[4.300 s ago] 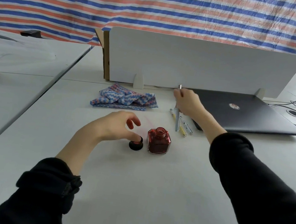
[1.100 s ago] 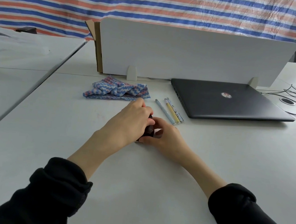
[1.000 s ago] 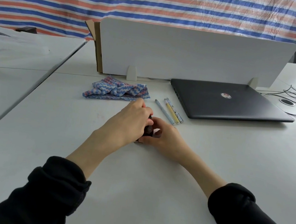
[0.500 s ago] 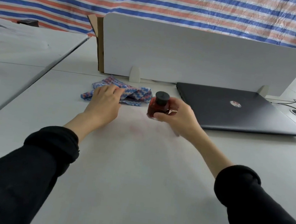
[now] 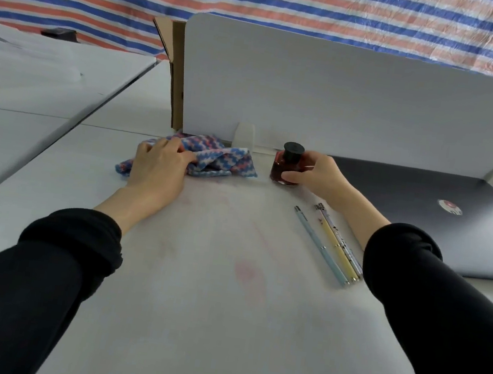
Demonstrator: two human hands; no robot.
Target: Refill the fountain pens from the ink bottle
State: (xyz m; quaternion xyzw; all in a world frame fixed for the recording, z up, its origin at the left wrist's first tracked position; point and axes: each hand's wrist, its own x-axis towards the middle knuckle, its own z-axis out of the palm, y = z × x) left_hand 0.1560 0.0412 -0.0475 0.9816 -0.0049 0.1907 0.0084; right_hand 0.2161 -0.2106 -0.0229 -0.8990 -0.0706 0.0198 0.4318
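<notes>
Beside the laptop (image 5: 441,219): right hand (image 5: 318,176) grips capped ink bottle (image 5: 286,168) upright.
Left of bottle: left hand (image 5: 160,166) rests flat on cloth (image 5: 223,163).
Pens (image 5: 330,245): nearer than bottle, untouched.
Advice: set bottle down upright, then wipe the pink stains.

Single head-worn view — wide-angle, facing forward and down, close over the table (image 5: 220,324).

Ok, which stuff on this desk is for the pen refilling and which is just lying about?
For the job:
ink bottle, capped, held by the right hand
three fountain pens
cloth, under the left hand

Lying about:
closed laptop
white divider board
cardboard
</notes>
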